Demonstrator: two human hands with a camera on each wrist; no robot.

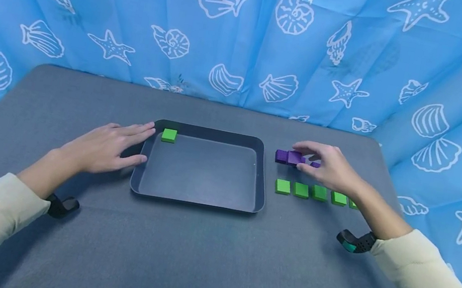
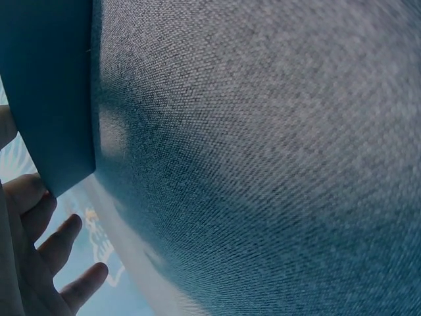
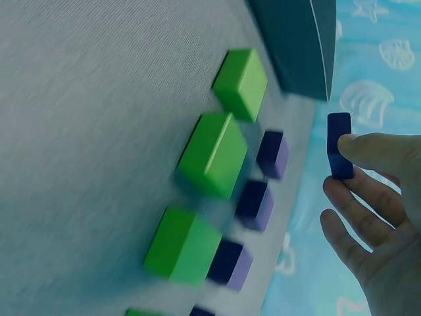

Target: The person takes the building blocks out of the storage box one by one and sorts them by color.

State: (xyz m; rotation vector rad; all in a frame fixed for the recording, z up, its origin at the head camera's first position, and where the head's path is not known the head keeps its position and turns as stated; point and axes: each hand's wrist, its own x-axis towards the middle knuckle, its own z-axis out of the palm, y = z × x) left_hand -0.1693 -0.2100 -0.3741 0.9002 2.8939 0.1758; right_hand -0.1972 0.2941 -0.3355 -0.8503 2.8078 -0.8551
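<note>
My right hand [image 1: 330,168] pinches a purple square block [image 3: 339,161] between thumb and fingers. In the right wrist view it hangs above the table, apart from the other purple blocks [image 3: 254,204]. My left hand [image 1: 99,147] rests against the left side of a dark shallow tray [image 1: 203,172], fingers extended and touching its rim. One green block [image 1: 169,135] lies inside the tray, in the far left corner. Right of the tray runs a row of several green blocks [image 1: 282,187], nearer to me than the purple row, which my right hand partly covers.
A grey cloth covers the table [image 1: 194,255]. Behind it hangs a blue curtain [image 1: 250,30] printed with white shells and starfish. A dark band [image 1: 357,241] is worn on the right wrist, another [image 1: 62,207] on the left.
</note>
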